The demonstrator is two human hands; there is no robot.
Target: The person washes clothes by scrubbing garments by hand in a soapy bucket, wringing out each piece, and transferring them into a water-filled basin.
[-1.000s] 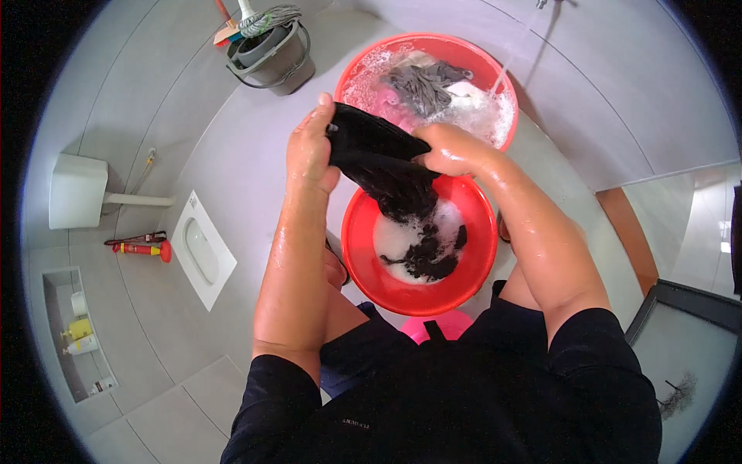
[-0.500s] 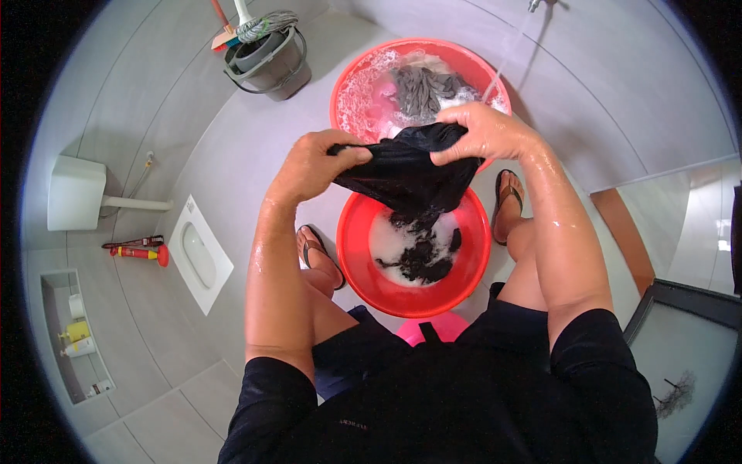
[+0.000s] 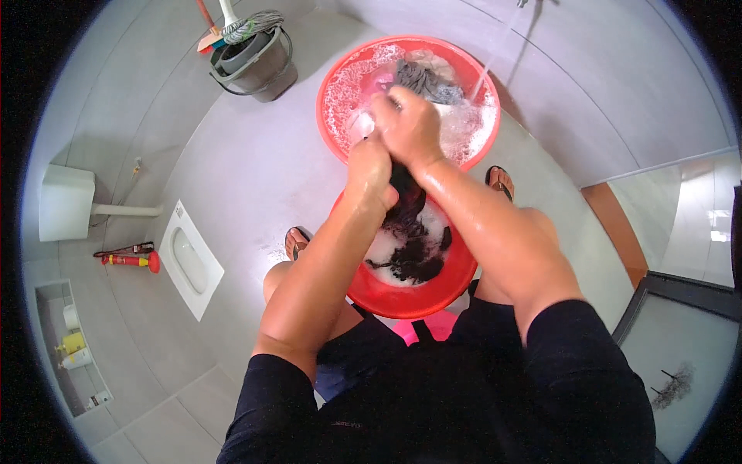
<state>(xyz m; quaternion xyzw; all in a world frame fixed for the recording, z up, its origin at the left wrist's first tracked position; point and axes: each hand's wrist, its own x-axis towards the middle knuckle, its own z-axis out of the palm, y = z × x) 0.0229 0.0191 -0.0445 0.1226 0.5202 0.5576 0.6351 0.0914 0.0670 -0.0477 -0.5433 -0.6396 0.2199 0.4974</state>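
Observation:
A wet black garment (image 3: 406, 203) is bunched between my two fists, which press close together above the near edge of the far red basin. My left hand (image 3: 369, 164) is closed round it, thumb side toward me. Just beyond, my right hand (image 3: 411, 127) grips it too, slightly blurred. The lower part of the cloth hangs down into the near red basin (image 3: 454, 282), where more black cloth (image 3: 421, 259) lies in whitish, soapy water. In the far red basin (image 3: 325, 100), grey cloth (image 3: 433, 83) sits amid foamy water.
A water stream (image 3: 487, 69) runs from a wall tap into the far basin. At the back left stands a grey bucket (image 3: 267, 73) with a mop. A squat toilet (image 3: 189, 259) is set in the floor at left. A pink object (image 3: 437, 325) shows below the near basin.
The black garment, spread between both hands before, is now gathered into my closed fists. My hands have come together, the right moving leftward. The view has shifted slightly.

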